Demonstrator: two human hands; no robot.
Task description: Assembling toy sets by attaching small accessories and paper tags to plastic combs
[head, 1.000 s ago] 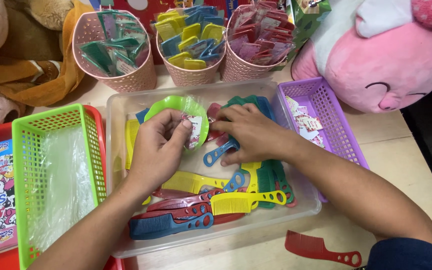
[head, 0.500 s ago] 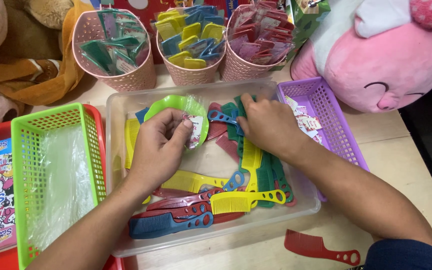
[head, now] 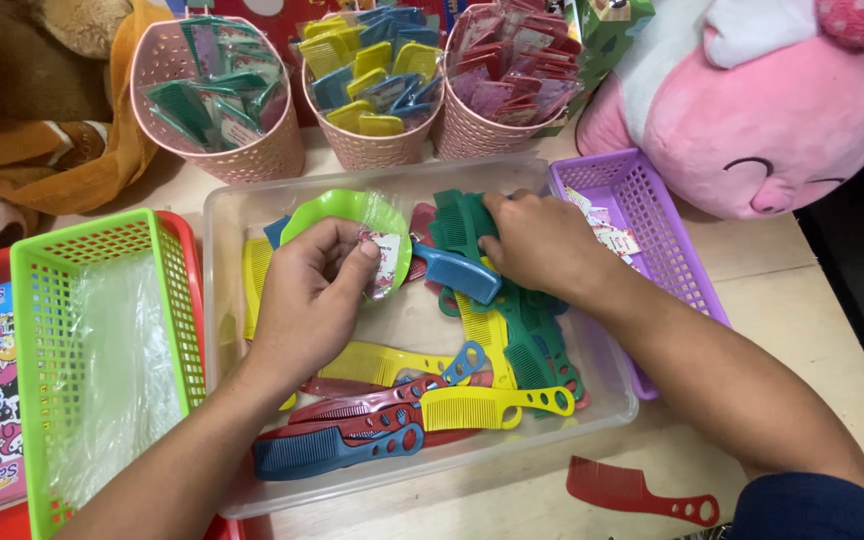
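Clear plastic forms the tub [head: 252,215] at the centre of a pale wooden table [head: 802,330], and both hands work inside it. The left hand [head: 314,290] is curled, thumb and fingers pinching a green comb [head: 337,212] sealed in a clear packet with a small printed label. The right hand [head: 542,240] lies palm down, fingers bent over a stack of dark green combs [head: 457,222] at the tub's far side; whether it grips them cannot be told. A blue comb [head: 457,272] lies between the hands.

Loose combs in yellow, red, blue and green fill the rest of the tub, too overlapped to count exactly. One red comb [head: 637,492] lies outside on the table near the front edge.

Three pink cups [head: 252,160] stand in a row behind the tub, holding packeted combs: green on the left, yellow and blue in the middle, pink on the right. A green basket [head: 42,260] with clear bags sits left of the tub, a purple basket [head: 652,200] with small labels right of it. A pink plush toy [head: 772,110] and brown plush toys [head: 42,110] flank the cups.
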